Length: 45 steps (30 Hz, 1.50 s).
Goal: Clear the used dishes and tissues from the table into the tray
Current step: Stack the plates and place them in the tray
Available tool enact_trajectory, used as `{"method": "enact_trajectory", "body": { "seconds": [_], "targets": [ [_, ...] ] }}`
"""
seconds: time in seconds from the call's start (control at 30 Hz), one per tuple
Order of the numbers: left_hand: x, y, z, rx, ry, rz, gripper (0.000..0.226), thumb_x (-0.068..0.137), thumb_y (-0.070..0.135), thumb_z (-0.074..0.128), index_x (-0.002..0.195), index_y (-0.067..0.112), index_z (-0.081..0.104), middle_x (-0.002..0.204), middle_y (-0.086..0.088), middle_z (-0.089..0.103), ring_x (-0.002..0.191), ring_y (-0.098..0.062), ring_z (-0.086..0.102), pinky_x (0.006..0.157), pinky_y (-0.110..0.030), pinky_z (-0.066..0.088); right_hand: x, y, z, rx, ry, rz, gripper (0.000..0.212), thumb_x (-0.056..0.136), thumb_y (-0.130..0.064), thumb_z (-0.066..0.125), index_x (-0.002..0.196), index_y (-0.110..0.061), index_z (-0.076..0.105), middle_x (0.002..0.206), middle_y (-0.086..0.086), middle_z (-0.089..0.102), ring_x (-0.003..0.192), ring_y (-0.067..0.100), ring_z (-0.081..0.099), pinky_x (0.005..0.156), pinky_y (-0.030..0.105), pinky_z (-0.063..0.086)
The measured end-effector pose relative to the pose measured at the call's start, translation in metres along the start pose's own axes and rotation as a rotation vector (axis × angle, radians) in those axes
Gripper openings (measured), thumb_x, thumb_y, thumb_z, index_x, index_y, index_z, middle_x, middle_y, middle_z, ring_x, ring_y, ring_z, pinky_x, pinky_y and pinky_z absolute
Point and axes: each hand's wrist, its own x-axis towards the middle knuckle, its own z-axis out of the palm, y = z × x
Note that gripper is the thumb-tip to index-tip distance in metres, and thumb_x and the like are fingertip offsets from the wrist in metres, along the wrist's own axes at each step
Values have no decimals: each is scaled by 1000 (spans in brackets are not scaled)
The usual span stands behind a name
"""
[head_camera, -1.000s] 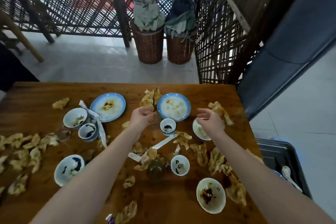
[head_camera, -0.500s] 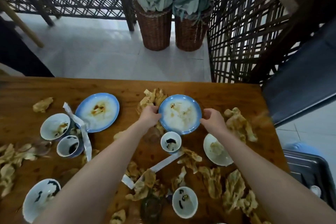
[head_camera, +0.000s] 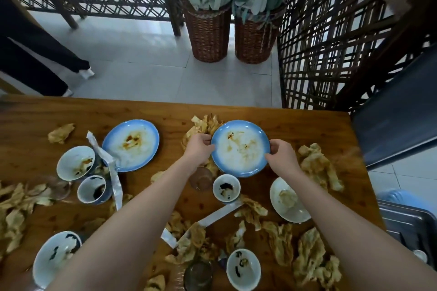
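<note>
A blue-rimmed used plate [head_camera: 240, 147] sits at the far middle of the wooden table [head_camera: 295, 123]. My left hand [head_camera: 198, 149] grips its left rim and my right hand [head_camera: 281, 156] grips its right rim. A second blue-rimmed plate [head_camera: 131, 144] lies to the left. Crumpled tissues [head_camera: 316, 163] are scattered over the table, along with several stained white bowls and cups such as a small cup [head_camera: 226, 188] just below the held plate. The dark tray [head_camera: 411, 227] stands off the table's right edge, mostly cut off.
A white dish [head_camera: 287, 201] with a tissue lies under my right forearm. Two glasses [head_camera: 199, 178] stand near my left arm. Two wicker baskets [head_camera: 207, 30] and lattice screens stand beyond the table. A person's legs [head_camera: 42, 59] are at far left.
Both hands reached forward from above the small cup and closed on the rims of the far blue plate. The camera leaned forward over the table.
</note>
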Motion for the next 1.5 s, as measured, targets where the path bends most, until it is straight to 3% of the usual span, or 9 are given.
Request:
{"method": "enact_trajectory", "body": {
  "seconds": [0.3,0.53,0.7,0.87,1.0,1.07,1.27,1.33,1.5],
  "targets": [
    [-47,6,-51,-137,149,56,41,90,5,58,131,5,55,128,-7,60,109,-16,56,84,-27,43,-25,-57,-6,89,-10,-160,41,88,-7,63,128,-7,55,119,3,61,99,8,51,79,19,42],
    [-67,-32,-128,-154,184,30,49,90,7,58,138,4,46,132,-13,56,118,-26,54,87,-28,42,-62,-115,43,142,-99,-255,28,85,-4,63,112,-12,65,86,-18,59,75,-7,54,52,3,38],
    [-55,-64,-174,-186,122,-16,52,90,3,58,140,5,42,133,-14,55,122,-28,50,102,-39,42,-75,-147,89,184,-122,-259,28,84,-1,63,106,-17,65,82,-21,58,75,-6,55,48,1,39],
    [-30,-94,-207,-109,58,-41,53,91,1,54,142,2,38,134,-13,55,122,-24,51,88,-27,38,-77,-166,134,211,-125,-225,29,84,-2,64,110,-15,64,84,-22,59,80,-4,61,49,0,40],
    [-4,-110,-216,-81,-16,-53,54,92,-1,53,143,4,36,133,-12,56,122,-25,51,90,-27,38,-68,-166,161,242,-109,-178,41,85,-2,65,125,-4,57,80,-30,45,63,-31,46,46,-5,33],
    [8,-116,-218,-48,-59,-49,54,91,-3,52,143,4,39,132,-12,56,121,-25,52,97,-31,42,-63,-163,171,253,-116,-139,46,85,-7,66,130,-7,54,83,-31,45,63,-30,47,46,-3,35],
    [29,-133,-223,9,-71,-17,38,89,-7,47,125,1,56,112,-15,65,103,-27,60,86,-36,48,-58,-163,196,219,-107,-110,45,85,-5,66,129,-7,55,83,-31,47,64,-31,47,46,-6,32],
    [33,-139,-228,81,-52,-7,30,88,-7,45,110,2,63,95,-13,65,92,-27,60,71,-33,46,-59,-166,203,198,-125,-99,46,86,-9,67,130,-9,55,89,-28,49,74,-20,55,48,-5,34],
    [41,-141,-241,244,19,5,25,86,-8,44,65,6,47,61,-3,41,57,-18,41,46,-24,26,-56,-172,216,166,-149,-38,40,86,-8,65,126,-11,59,81,-31,49,79,-8,53,48,0,38]
  ]
}}
